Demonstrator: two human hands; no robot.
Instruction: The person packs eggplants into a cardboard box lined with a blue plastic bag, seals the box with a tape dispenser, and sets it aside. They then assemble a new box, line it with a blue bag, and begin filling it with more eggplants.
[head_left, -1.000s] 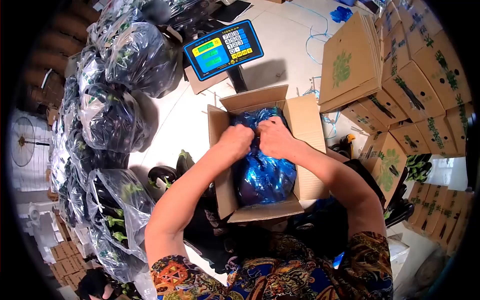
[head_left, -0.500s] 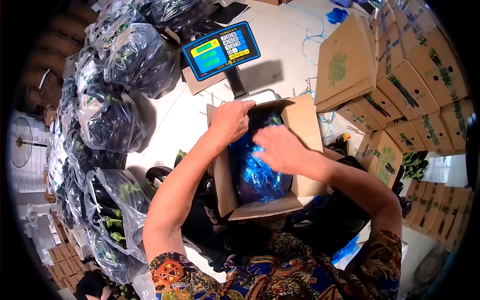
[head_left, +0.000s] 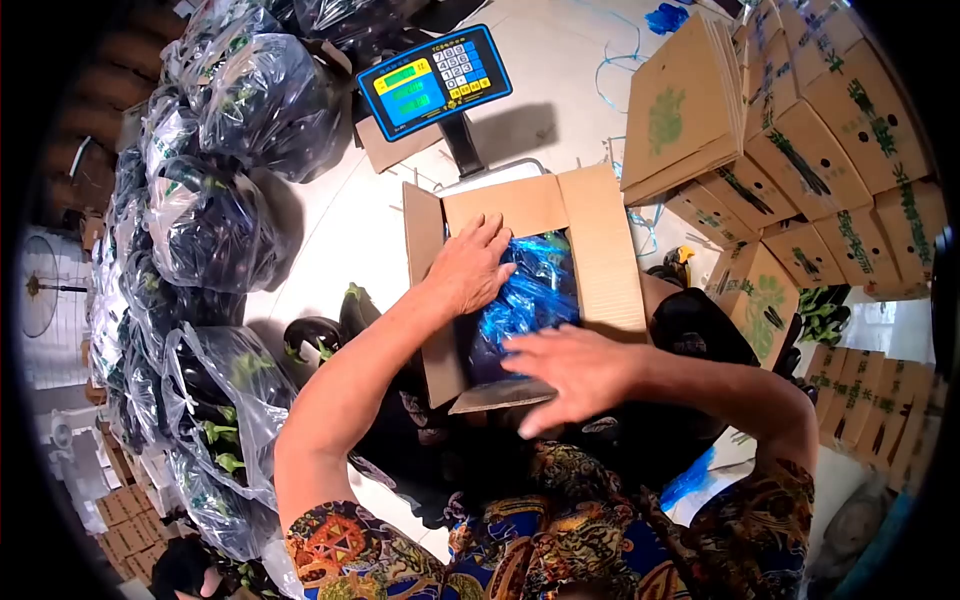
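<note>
Both hands are over the open cardboard box (head_left: pixel 612 265), and the blue plastic bag (head_left: pixel 530 305) sits down inside it, crumpled and shiny, dark shapes showing through. The left hand (head_left: pixel 470 268) is palm down at the bag's far left part, fingers extended towards the box's far flap and the thumb out to the right over the blue plastic; nothing is gripped there. The right hand (head_left: pixel 578 375) is open too, fingers spread and pointing left across the near end of the bag, thumb angled towards the near edge of the box; whether it touches the plastic, I cannot tell. The box flaps stand out on the left, far, right and near sides. Just beyond the box is the scale display (head_left: pixel 435 82) on its post, green figures lit but too blurred to read, with a pale rim of the scale platform (head_left: pixel 503 172) showing at the box's far side. Over on the left, filled clear bags (head_left: pixel 215 225) crowd together, and nearer, an open clear bag (head_left: pixel 262 400) shows eggplants with green stems. On the right, flat cardboard sheets (head_left: pixel 680 105) lean by stacked cartons (head_left: pixel 845 130) printed in green. A scrap of blue plastic (head_left: pixel 667 18) lies on the pale floor (head_left: pixel 325 215) at the far side.
</note>
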